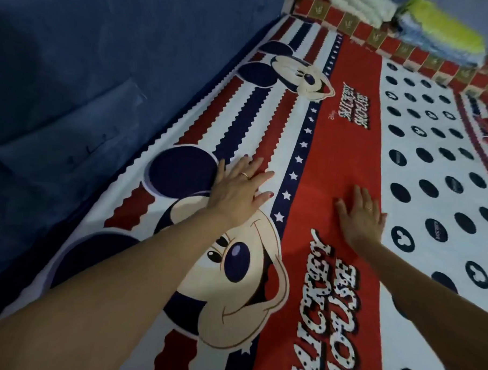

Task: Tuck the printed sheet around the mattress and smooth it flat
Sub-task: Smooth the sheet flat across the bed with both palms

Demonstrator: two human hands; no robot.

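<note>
We see both hands flat, fingers straight, grasping nothing: left hand [235,188] and right hand [360,215] press the printed sheet [347,150] on the mattress, beside a blue wall [74,65].

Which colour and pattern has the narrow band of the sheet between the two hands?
Dark navy band with white stars, head view.

Single head-worn wide-angle view, looking forward and steeply down from close above the printed sheet [347,172], tilted so the mattress's wall-side edge runs diagonally, both forearms entering from the bottom edge
</note>
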